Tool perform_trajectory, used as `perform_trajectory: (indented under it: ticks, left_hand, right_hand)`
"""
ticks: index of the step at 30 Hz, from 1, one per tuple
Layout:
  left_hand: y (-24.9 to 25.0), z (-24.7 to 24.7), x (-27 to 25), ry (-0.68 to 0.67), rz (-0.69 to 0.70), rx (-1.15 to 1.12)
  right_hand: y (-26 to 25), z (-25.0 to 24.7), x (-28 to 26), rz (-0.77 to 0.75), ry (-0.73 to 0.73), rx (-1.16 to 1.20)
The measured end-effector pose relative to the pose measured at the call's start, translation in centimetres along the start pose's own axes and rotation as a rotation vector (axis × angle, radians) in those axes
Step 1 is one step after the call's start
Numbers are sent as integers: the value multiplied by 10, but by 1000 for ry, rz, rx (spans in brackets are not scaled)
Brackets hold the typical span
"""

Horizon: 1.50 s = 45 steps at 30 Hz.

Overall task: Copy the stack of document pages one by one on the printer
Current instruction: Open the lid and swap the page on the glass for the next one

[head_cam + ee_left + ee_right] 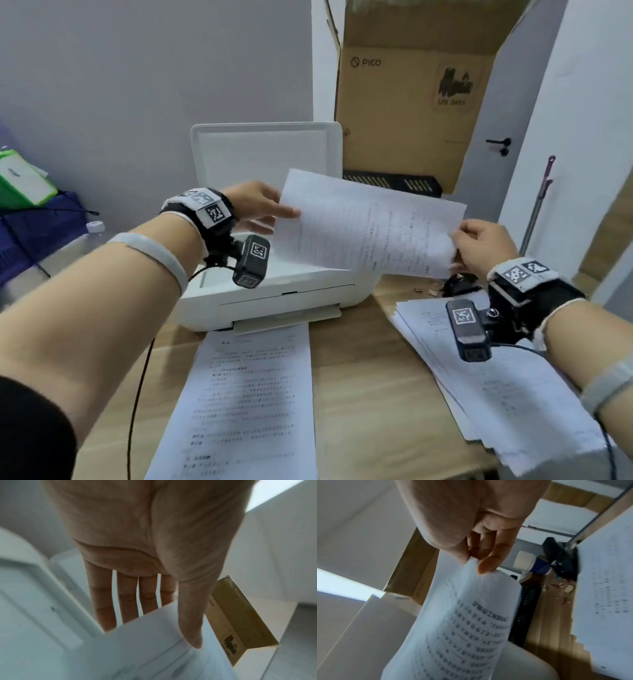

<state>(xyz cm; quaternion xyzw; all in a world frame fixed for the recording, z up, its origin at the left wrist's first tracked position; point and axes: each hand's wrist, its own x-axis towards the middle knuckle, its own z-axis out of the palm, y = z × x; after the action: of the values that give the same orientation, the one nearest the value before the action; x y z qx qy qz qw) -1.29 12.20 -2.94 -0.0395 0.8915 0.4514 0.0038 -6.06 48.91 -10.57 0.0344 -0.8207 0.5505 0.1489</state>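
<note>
Above the wooden desk [359, 394] and printer [274, 301], the page [370, 226] hung with its long axis running left to right. The left hand [257, 202] pinched its left edge, the right hand [479, 243] its right.

Setting: small office or home workroom. Evidence: white desktop printer [270, 301] on wooden surface [359, 394]; loose stack of printed pages [496, 394] beside it; open cardboard box [404, 113] marked PICO behind; plain grey wall [120, 85]; door [479, 164] with black handle [498, 142].
</note>
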Motion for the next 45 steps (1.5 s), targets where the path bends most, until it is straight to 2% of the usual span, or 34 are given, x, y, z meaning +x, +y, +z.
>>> perform_trajectory:
  ticks: [2,4,8,13,16,20,23,25,28,31,33,37,42,45]
  left_hand:
    - [5,22,7,-60,11,-93]
    - [11,50,19,-102,26,-72]
    - [27,105,41,-75,50,2]
    - [47,179,49,-219,69,-15]
    - [52,223,53,-205,101,83]
    - [48,269,55,-142,66,-89]
    - [37,292,57,-151,-30,-229]
    - [28,299,62,-154,-91,-123]
    - [20,295,60,-184,-124,256]
    - [13,290,57,-251,-162,407]
    - [5,291,54,-303,-235,324]
    - [-1,297,37,-391,-400,-50]
    - [4,305,32,-401,-373,-150]
    - [4,298,26,-417,-363,-156]
  right_hand:
    - [18,-13,-4,125,56,83]
    - [36,-24,-13,214,104,125]
    - [74,-57,-29,390,217,165]
    - [117,-104,-50,565,286,20]
    - [141,-125,-67,645,227,-133]
    - [163,-140,-87,651,197,-235]
    - [165,-146,-95,641,217,-255]
    - [169,-147,-95,647,180,-278]
    - [170,-148,-90,634,83,-506]
    - [167,-149,-82,613,119,-757]
    - [163,-146,-77,605,56,-827]
    - [151,-131,-71,654,-149,-813]
    - [133,-113,-68,645,-206,-900]
    - [112,-91,-63,482,-198,-927]
